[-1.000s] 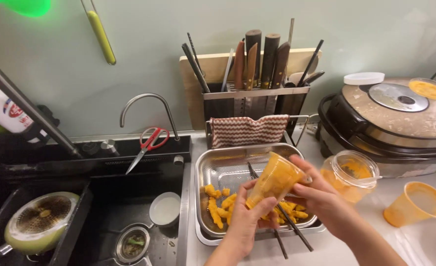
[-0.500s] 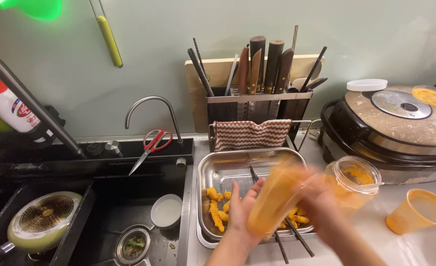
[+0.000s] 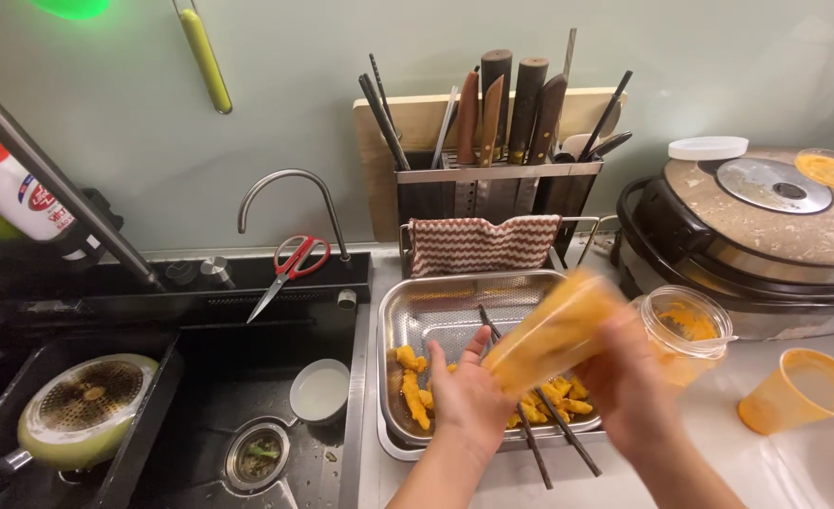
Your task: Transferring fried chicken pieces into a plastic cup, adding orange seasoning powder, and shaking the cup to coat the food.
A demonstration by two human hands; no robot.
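Orange cup [image 3: 553, 332], blurred, tilted at frame centre over steel tray [image 3: 436, 306]: right hand [image 3: 629, 386] grip wraps it, left hand [image 3: 469, 396] spread beneath; keep mouth above fried pieces [image 3: 412, 391].

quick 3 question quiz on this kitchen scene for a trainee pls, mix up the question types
1. True or false: the right hand holds the orange cup tilted over the metal tray.
2. What lies across the tray among the fried pieces? A) the red scissors B) black chopsticks C) a knife
3. Where is the left hand in relation to the cup?

Key
1. True.
2. B. The red scissors lie on the ledge behind the sink.
3. Open, palm turned toward the cup, just below and left of its lower end. The cup is blurred, so contact cannot be told.
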